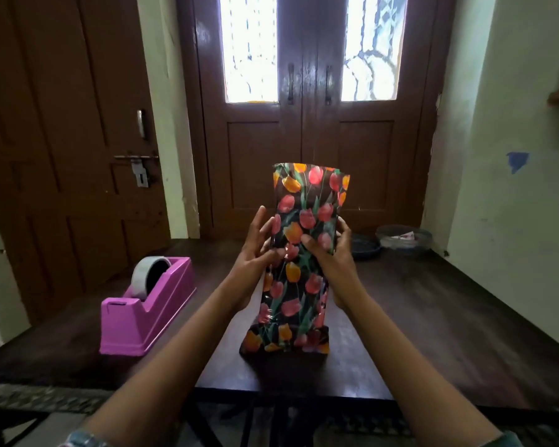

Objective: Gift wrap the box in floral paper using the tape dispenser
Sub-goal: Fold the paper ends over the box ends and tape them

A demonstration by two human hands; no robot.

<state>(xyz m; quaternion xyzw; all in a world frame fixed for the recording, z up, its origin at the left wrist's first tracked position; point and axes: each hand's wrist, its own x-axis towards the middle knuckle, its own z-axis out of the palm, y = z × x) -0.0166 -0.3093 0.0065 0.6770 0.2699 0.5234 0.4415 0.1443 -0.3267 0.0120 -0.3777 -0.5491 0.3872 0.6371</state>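
Observation:
A tall box wrapped in black floral paper [299, 259] with red and orange tulips stands upright on the dark wooden table [433, 317], its lower end resting on the surface. Loose paper sticks out past the box at the top and flares at the bottom. My left hand [255, 250] presses flat against the box's left side, fingers spread upward. My right hand [331, 250] grips the right side, thumb across the front face. A pink tape dispenser [147, 304] with a grey tape roll sits on the table to the left, apart from both hands.
Two shallow dark bowls [404, 238] sit at the table's far right. Brown wooden doors [304, 124] with glass panes stand behind the table, another door at left. A white wall [513, 221] borders the right side. The table's near edge is just below the box.

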